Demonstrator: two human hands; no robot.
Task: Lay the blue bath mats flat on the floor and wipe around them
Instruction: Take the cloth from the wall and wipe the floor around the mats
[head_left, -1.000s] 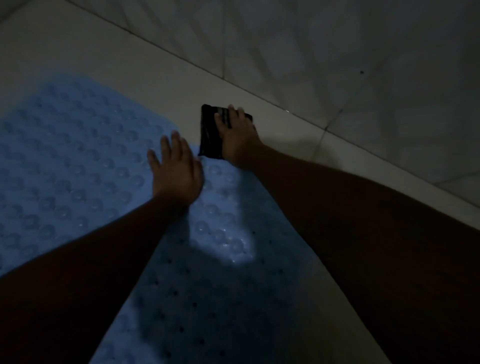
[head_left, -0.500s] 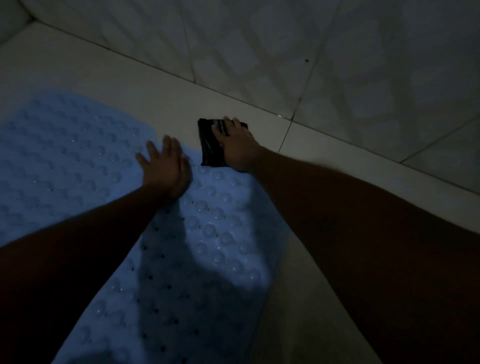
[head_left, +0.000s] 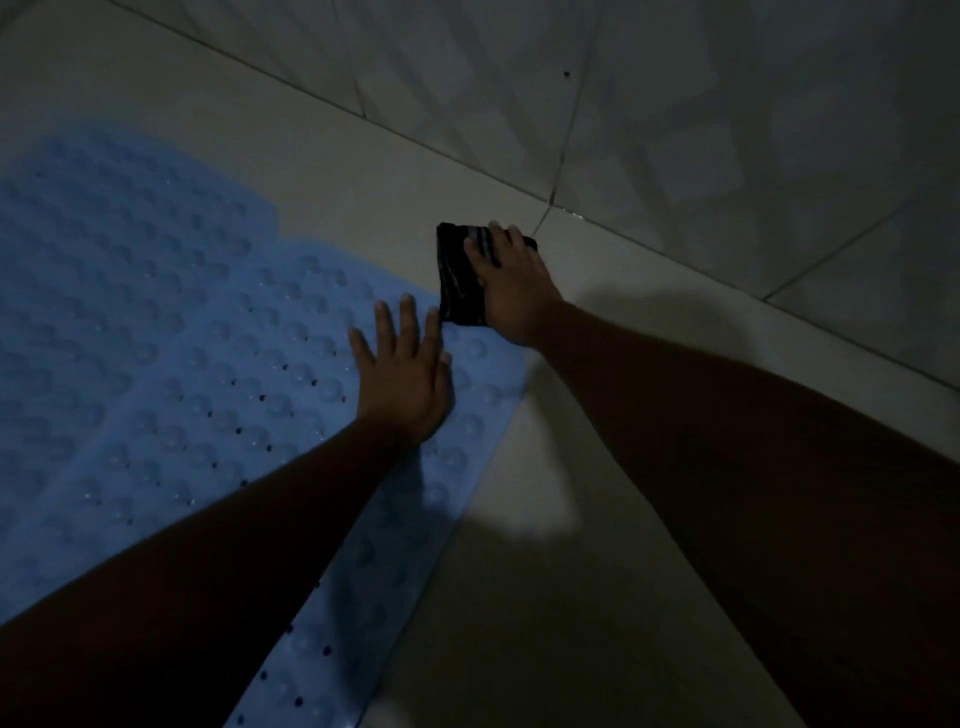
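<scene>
A blue bath mat (head_left: 171, 374) with rows of bumps and small holes lies flat on the pale floor, filling the left of the view. My left hand (head_left: 402, 374) rests flat on the mat near its far right corner, fingers straight and spread. Just beyond that corner a folded dark cloth (head_left: 460, 275) lies on the floor. My right hand (head_left: 511, 291) presses down on the cloth with straight fingers and covers its right half.
The tiled wall (head_left: 675, 114) rises close behind the cloth, meeting the floor along a diagonal line. Bare pale floor (head_left: 545, 597) runs between my forearms and along the mat's right edge. The room is dim.
The view has shifted, so the mat's right edge and more floor now show. Both hands keep their places, the left on the mat corner and the right on the cloth.
</scene>
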